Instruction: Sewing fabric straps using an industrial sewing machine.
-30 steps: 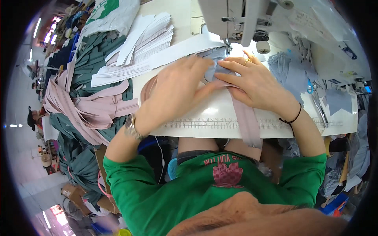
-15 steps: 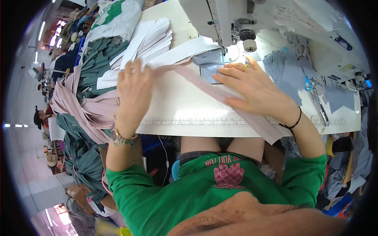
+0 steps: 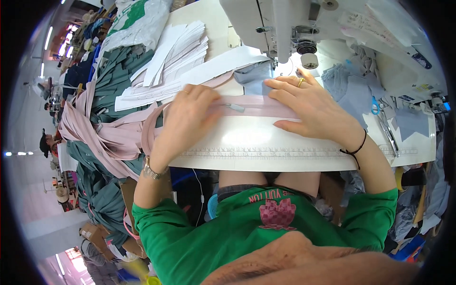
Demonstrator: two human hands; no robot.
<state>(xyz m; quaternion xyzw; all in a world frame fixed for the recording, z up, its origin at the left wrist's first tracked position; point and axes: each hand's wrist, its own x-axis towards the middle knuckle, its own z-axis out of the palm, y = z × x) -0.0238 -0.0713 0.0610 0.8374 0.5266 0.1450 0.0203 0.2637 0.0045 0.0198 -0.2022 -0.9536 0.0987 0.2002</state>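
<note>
Glossy white worktop point(image 3: 242, 135) bore ruler scale point(image 3: 266, 153) along near edge; workroom point(image 3: 42, 190) cluttered. Flat pink zipper strip point(image 3: 259, 107) lay mid-worktop, right hand point(image 3: 311, 107) spread over it; left hand point(image 3: 187, 118) blurred, grip unclear.

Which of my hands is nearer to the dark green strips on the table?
Your left. The left hand is to the right of the dark green strips, at the pink strip; the right hand is much farther right, near the sewing machine.
</note>
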